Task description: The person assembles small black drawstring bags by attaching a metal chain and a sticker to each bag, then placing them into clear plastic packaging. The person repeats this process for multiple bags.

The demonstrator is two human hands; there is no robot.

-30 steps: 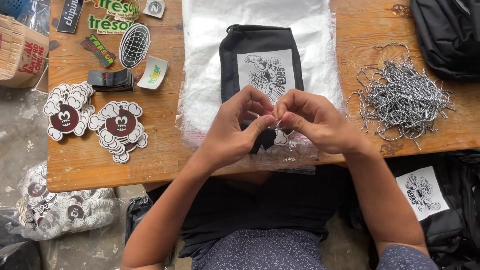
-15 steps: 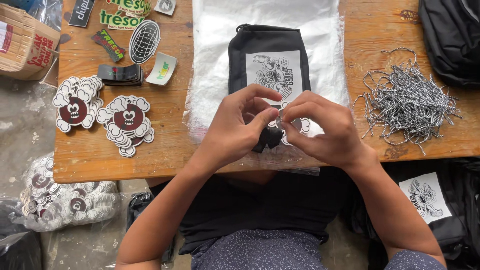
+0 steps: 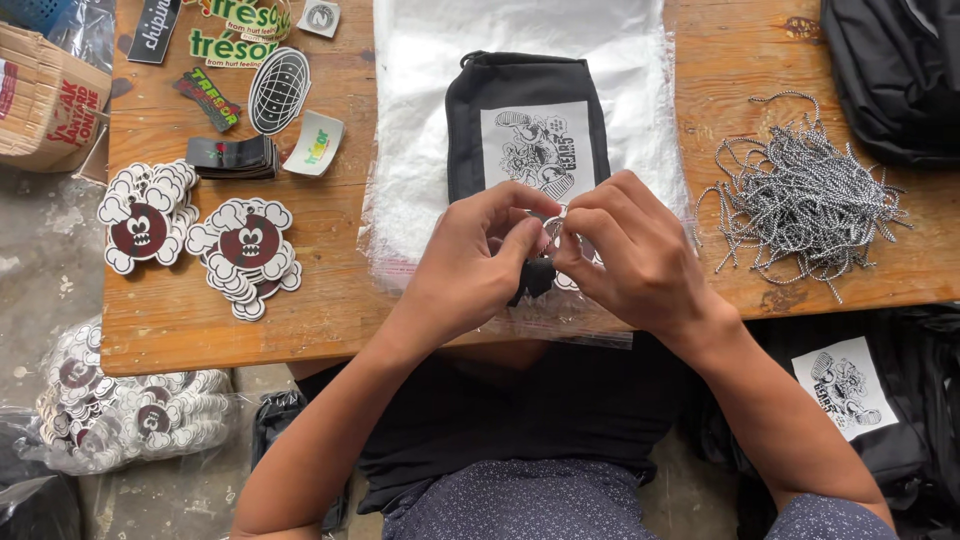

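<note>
We pinch a small tag [image 3: 553,222] between left hand [image 3: 480,265] and right hand [image 3: 630,255], fingertips closed on it just above the black pouch [image 3: 528,110] on the plastic sheet [image 3: 420,120]; best to keep the pinch tight, cords [image 3: 800,195] lying right.
</note>
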